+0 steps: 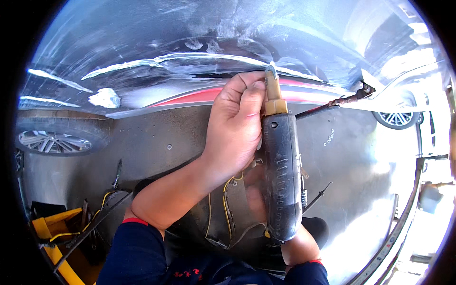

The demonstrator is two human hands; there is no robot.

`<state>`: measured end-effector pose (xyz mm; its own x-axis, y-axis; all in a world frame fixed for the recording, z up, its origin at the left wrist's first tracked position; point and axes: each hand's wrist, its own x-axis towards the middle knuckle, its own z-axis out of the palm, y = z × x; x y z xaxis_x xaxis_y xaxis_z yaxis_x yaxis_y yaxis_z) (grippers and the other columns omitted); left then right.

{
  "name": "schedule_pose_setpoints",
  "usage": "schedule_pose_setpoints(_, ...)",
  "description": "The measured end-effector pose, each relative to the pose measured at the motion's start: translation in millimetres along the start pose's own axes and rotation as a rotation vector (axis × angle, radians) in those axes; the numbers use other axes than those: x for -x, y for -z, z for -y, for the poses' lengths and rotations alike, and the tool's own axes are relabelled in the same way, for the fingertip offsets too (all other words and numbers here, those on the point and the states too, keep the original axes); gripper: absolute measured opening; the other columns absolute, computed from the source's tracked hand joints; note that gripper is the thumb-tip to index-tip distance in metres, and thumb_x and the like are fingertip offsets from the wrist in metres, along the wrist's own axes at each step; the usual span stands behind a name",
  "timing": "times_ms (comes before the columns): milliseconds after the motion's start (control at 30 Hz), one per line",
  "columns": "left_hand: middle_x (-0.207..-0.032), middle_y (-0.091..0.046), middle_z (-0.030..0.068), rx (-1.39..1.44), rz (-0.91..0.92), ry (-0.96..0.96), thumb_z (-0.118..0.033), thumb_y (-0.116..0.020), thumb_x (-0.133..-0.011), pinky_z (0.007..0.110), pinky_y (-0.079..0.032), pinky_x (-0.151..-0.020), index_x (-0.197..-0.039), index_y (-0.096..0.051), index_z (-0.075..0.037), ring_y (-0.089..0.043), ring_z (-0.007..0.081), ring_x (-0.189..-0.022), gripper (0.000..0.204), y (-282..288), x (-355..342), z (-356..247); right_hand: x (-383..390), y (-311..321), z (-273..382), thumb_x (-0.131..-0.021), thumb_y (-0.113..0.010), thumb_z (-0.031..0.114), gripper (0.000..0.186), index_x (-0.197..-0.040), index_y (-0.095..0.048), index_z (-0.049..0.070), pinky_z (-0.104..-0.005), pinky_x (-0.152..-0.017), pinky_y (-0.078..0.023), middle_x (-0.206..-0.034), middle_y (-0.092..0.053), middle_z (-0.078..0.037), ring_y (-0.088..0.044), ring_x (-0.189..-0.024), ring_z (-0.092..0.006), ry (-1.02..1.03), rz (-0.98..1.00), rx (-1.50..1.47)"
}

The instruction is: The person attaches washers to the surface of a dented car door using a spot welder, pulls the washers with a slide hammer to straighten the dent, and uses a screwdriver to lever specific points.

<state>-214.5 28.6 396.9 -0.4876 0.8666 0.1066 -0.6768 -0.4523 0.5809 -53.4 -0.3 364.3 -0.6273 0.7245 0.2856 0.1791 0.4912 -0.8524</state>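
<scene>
A black dent-repair welding gun (282,175) points away from me, toward a car's side panel (209,38). My left hand (235,109) is closed at its front, thumb and forefinger pinching the brass-coloured tip (272,90). A small grey metal ring (271,70) shows at the very end, close to a bright scraped crease (204,56) in the panel; whether they touch I cannot tell. Below the gun's body, my right hand (256,197) wraps the grip, mostly hidden by the gun.
Yellow-edged cables (228,204) hang below the gun. A rusty clamp (365,90) on a dark bar grips the panel's right end. Car wheels (54,141) flank both sides. Several loose washers (329,137) lie on the grey floor. A yellow cart (59,228) stands lower left.
</scene>
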Motion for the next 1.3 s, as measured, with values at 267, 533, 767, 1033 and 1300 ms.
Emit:
schedule_pose_setpoints(267,-0.092,-0.064,0.0020,0.007,-0.023,0.001,-0.016,-0.049,-0.105,0.022,-0.047,-0.074,-0.112,-0.061,0.000,-0.055,0.0041,-0.079,0.021,2,1,-6,-6,-7,-2,-0.077,-0.073,0.010,0.021,-0.096,-0.066,0.004,-0.0338,-0.066,-0.054,-0.081,-0.066,-0.007,-0.066,-0.070,-0.0244,0.116,0.030,0.041)
schedule_pose_setpoints(533,-0.093,-0.065,0.0030,0.000,-0.028,0.017,-0.015,-0.049,-0.105,0.021,-0.046,-0.076,-0.112,-0.061,0.001,-0.056,0.0043,-0.082,0.021,-1,2,-9,-4,-10,8,-0.078,-0.071,0.007,0.021,-0.098,-0.066,0.004,-0.0331,-0.066,-0.054,-0.082,-0.066,-0.007,-0.066,-0.072,-0.0237,0.034,-0.015,-0.026)
schedule_pose_setpoints(767,-0.081,-0.058,-0.0008,0.120,-0.082,0.017,-0.016,-0.050,-0.104,0.021,-0.041,-0.065,-0.097,-0.059,-0.004,-0.048,0.0034,-0.070,0.017,-3,-1,-4,0,14,49,-0.079,-0.078,0.013,0.041,-0.114,-0.058,0.003,-0.0315,-0.081,-0.048,-0.094,-0.062,-0.006,-0.059,-0.088,-0.0174,-0.320,0.076,-0.354)
schedule_pose_setpoints(1033,-0.069,-0.047,-0.0055,0.105,-0.159,0.145,-0.025,-0.056,-0.101,0.024,-0.036,-0.061,-0.082,-0.056,-0.015,-0.042,0.0057,-0.061,0.021,-12,-1,-16,7,22,56,-0.078,-0.082,0.013,0.057,-0.128,-0.057,0.003,-0.0293,-0.086,-0.048,-0.103,-0.065,-0.006,-0.062,-0.096,-0.0183,-0.498,0.006,-0.500)
schedule_pose_setpoints(1300,-0.064,-0.047,-0.0057,0.078,-0.190,0.251,-0.026,-0.056,-0.100,0.025,-0.034,-0.055,-0.076,-0.055,-0.015,-0.043,0.0060,-0.058,0.027,-6,-9,-14,-3,21,45,-0.080,-0.076,0.013,0.035,-0.110,-0.062,0.004,-0.0306,-0.075,-0.051,-0.088,-0.067,-0.009,-0.063,-0.083,-0.0172,-0.272,0.008,-0.292)
